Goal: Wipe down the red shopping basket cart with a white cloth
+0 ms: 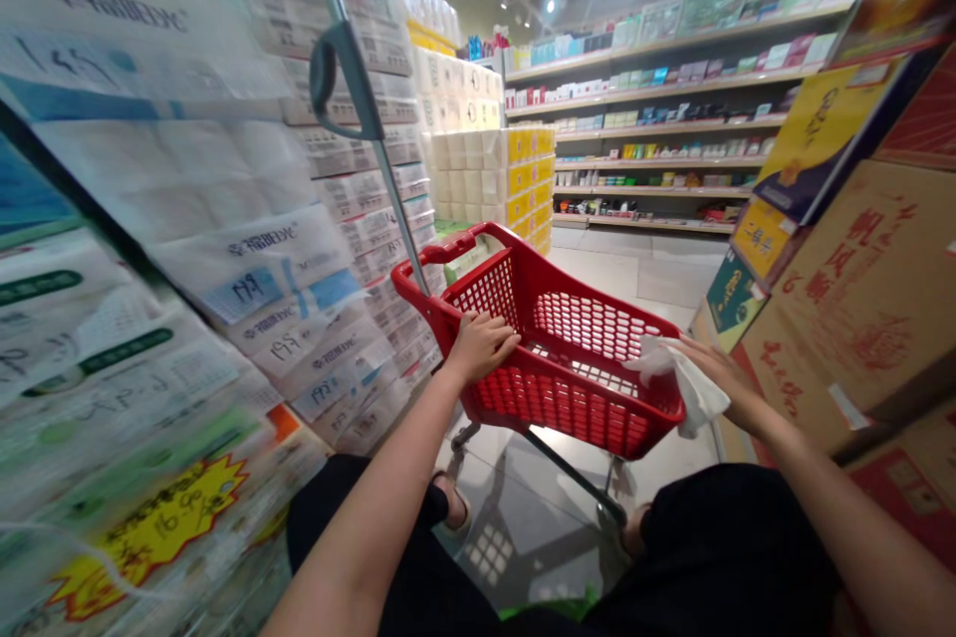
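Note:
A red plastic shopping cart (568,398) stands in front of me, its basket turned sideways and showing no goods inside. My left hand (484,342) rests on the near rim close to the handle end, its fingers bent over the edge. My right hand (709,373) is at the far right end of the basket and presses a white cloth (698,398) against the rim; part of the cloth hangs outside. A metal pole with a grey clip (348,85) rises from the cart's handle end.
Stacked tissue packs (261,249) line the left side. Cardboard boxes (866,289) are piled close on the right. Shelves of small goods (649,124) stand at the back, beyond a pale tiled floor (664,269). My knees and feet are below the cart.

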{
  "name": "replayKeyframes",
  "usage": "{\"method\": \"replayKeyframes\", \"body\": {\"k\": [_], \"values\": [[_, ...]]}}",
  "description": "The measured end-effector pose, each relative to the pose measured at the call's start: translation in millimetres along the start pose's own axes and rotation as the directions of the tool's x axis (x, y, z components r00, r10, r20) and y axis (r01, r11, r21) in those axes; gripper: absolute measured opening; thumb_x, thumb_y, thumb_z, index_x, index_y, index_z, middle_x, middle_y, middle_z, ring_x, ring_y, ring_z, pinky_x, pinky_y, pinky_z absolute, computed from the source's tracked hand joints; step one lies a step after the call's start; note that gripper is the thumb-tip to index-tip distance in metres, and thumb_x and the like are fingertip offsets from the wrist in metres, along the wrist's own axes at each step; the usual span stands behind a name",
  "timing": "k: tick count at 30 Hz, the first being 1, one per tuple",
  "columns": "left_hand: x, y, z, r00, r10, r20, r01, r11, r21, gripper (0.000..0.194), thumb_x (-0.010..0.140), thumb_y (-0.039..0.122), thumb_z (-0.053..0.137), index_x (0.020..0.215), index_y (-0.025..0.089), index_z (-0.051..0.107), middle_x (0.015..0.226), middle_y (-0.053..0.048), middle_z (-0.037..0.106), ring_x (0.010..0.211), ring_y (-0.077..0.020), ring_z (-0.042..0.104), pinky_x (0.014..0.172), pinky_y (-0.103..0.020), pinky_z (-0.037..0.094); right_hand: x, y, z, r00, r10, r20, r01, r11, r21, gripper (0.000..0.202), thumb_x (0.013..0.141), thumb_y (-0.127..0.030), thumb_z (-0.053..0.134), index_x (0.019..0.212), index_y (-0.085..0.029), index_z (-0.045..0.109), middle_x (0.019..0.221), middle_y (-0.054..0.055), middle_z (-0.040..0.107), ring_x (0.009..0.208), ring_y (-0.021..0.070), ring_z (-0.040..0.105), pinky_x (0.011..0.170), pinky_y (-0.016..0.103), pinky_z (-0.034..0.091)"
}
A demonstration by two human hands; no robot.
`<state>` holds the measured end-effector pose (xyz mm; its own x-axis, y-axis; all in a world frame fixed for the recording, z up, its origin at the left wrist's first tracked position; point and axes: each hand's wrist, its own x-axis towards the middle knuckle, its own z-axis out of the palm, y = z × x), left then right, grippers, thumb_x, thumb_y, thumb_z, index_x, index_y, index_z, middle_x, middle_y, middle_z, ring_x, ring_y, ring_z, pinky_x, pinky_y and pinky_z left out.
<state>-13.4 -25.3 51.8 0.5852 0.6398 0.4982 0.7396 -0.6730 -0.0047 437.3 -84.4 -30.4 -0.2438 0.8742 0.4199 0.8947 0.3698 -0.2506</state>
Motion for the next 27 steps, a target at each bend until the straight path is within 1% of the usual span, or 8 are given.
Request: {"method": "replayKeyframes", "body": {"k": [3, 7, 13, 17, 20, 23, 25, 27], "values": [[0.5, 3.8, 2.2, 0.998, -0.048, -0.034, 0.050, 0.997, 0.055, 0.050, 0.089, 0.065, 0.043, 0.076, 0.021, 0.061, 0.086, -0.003, 0.062, 0.088, -0.0209, 0.051, 0.088, -0.040, 0.029, 11.5, 12.8, 7.0, 0.998, 0.014, -0.055, -0.012, 0.999, 0.045, 0.054, 0.091, -0.048, 0.038, 0.139, -0.027, 0.049, 0.143, 0.004, 0.050, 0.137, 0.0261, 0.037, 0.112, 0.044, 0.031], [1.1, 7.3, 7.4, 0.989, -0.118, -0.087, 0.129, 0.981, 0.142, 0.059, 0.081, 0.076, 0.044, 0.078, 0.021, 0.062, 0.085, -0.006, 0.061, 0.088, -0.0236, 0.050, 0.090, -0.042, 0.030, 7.0, 2.2, 20.2, 0.985, 0.009, -0.170, 0.012, 0.993, 0.120, 0.054, 0.090, -0.048, 0.040, 0.137, -0.025, 0.052, 0.142, 0.006, 0.051, 0.137, 0.0276, 0.037, 0.111, 0.045, 0.033], [0.7, 6.3, 8.1, 0.989, -0.121, -0.084, 0.133, 0.976, 0.170, 0.060, 0.080, 0.077, 0.042, 0.080, 0.021, 0.064, 0.087, -0.006, 0.061, 0.088, -0.0239, 0.051, 0.090, -0.042, 0.032, -26.2, -43.8, 28.0, 0.976, -0.022, -0.217, 0.038, 0.997, 0.074, 0.046, 0.093, -0.041, 0.035, 0.132, -0.023, 0.053, 0.138, 0.007, 0.054, 0.140, 0.0259, 0.031, 0.113, 0.048, 0.028], [0.7, 7.5, 7.3, 0.990, -0.118, -0.078, 0.130, 0.978, 0.166, 0.061, 0.080, 0.077, 0.042, 0.079, 0.021, 0.064, 0.087, -0.006, 0.060, 0.087, -0.0235, 0.051, 0.089, -0.041, 0.033, -34.3, -88.7, 26.0, 0.969, 0.020, -0.248, -0.034, 0.998, -0.055, 0.042, 0.097, -0.038, 0.028, 0.120, -0.022, 0.059, 0.125, 0.008, 0.063, 0.134, 0.0260, 0.041, 0.111, 0.049, 0.026], [1.0, 9.8, 8.7, 0.991, -0.112, -0.079, 0.124, 0.979, 0.163, 0.060, 0.081, 0.076, 0.042, 0.081, 0.021, 0.065, 0.087, -0.006, 0.060, 0.088, -0.0237, 0.051, 0.089, -0.041, 0.033, -23.8, -128.4, 21.5, 0.981, 0.095, -0.168, -0.114, 0.987, -0.111, 0.042, 0.099, -0.041, 0.024, 0.110, -0.021, 0.060, 0.110, 0.007, 0.069, 0.115, 0.0229, 0.057, 0.106, 0.045, 0.032], [0.8, 13.7, 10.0, 0.990, -0.115, -0.084, 0.127, 0.979, 0.160, 0.058, 0.082, 0.075, 0.043, 0.082, 0.021, 0.065, 0.088, -0.006, 0.061, 0.089, -0.0238, 0.051, 0.089, -0.041, 0.032, -3.5, -166.1, 16.4, 0.967, 0.253, -0.019, -0.251, 0.943, -0.218, 0.045, 0.101, -0.044, 0.019, 0.097, -0.021, 0.057, 0.087, 0.006, 0.069, 0.088, 0.0212, 0.066, 0.079, 0.035, 0.045], [0.4, 16.7, 9.9, 0.989, -0.121, -0.090, 0.134, 0.978, 0.162, 0.058, 0.082, 0.074, 0.043, 0.081, 0.021, 0.064, 0.088, -0.007, 0.061, 0.090, -0.0242, 0.051, 0.090, -0.041, 0.032, 13.0, -187.9, 15.2, 0.948, 0.314, 0.051, -0.288, 0.917, -0.275, 0.044, 0.101, -0.044, 0.017, 0.095, -0.021, 0.054, 0.082, 0.004, 0.068, 0.079, 0.0207, 0.066, 0.062, 0.030, 0.041], [-0.1, 19.3, 9.1, 0.988, -0.121, -0.091, 0.135, 0.977, 0.166, 0.058, 0.082, 0.074, 0.043, 0.081, 0.021, 0.064, 0.088, -0.007, 0.061, 0.091, -0.0248, 0.050, 0.090, -0.042, 0.031, 30.9, -207.5, 17.4, 0.951, 0.296, 0.092, -0.258, 0.920, -0.295, 0.041, 0.102, -0.043, 0.017, 0.094, -0.022, 0.051, 0.084, 0.004, 0.068, 0.078, 0.0202, 0.066, 0.057, 0.027, 0.035]]}}
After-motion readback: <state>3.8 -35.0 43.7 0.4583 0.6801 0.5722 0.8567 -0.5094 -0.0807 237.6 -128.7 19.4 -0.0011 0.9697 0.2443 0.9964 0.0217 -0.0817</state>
